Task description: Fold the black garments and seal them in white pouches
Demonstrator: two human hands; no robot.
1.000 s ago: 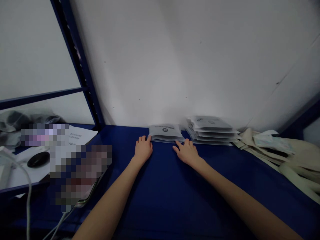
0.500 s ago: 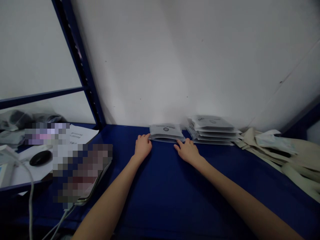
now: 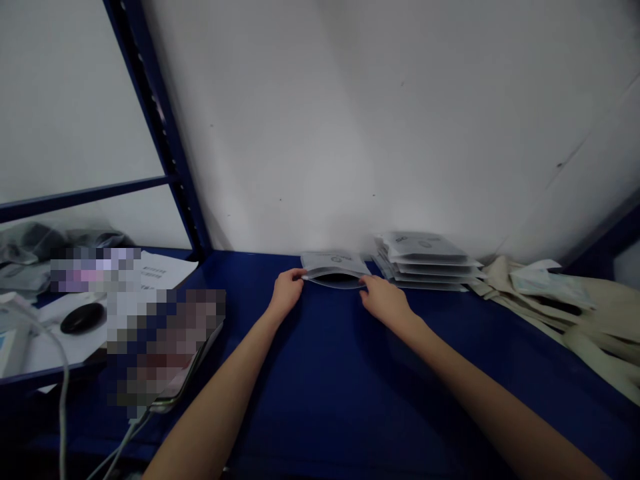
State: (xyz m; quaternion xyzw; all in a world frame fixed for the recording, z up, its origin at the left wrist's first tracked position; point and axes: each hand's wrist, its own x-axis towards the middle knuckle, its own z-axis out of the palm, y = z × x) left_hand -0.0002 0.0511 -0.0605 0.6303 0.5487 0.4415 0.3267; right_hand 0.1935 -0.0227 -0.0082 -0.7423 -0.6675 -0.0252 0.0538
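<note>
A frosted plastic bag point(image 3: 333, 263) with dark print lies on the blue tabletop point(image 3: 320, 373) against the wall, its near mouth bowed apart so the dark inside shows. At the bag's left front corner, my left hand point(image 3: 288, 289) pinches the edge between thumb and fingers. My right hand point(image 3: 383, 297) is closed on the right front corner, fingertips curled at the rim. Just right of the bag stands a stack of similar filled bags point(image 3: 425, 257), which neither hand holds.
Beige cloth point(image 3: 595, 310) with a small plastic packet point(image 3: 553, 288) on it lies at the right. To the left are a black computer mouse point(image 3: 83, 318), papers point(image 3: 165, 265), a pixelated stack with a white cable point(image 3: 64, 400), and a blue rack post point(image 3: 167, 140).
The bag's mouth has opened wider. My right hand has shifted slightly right and curled at the corner, while my left fingers have closed on the left corner.
</note>
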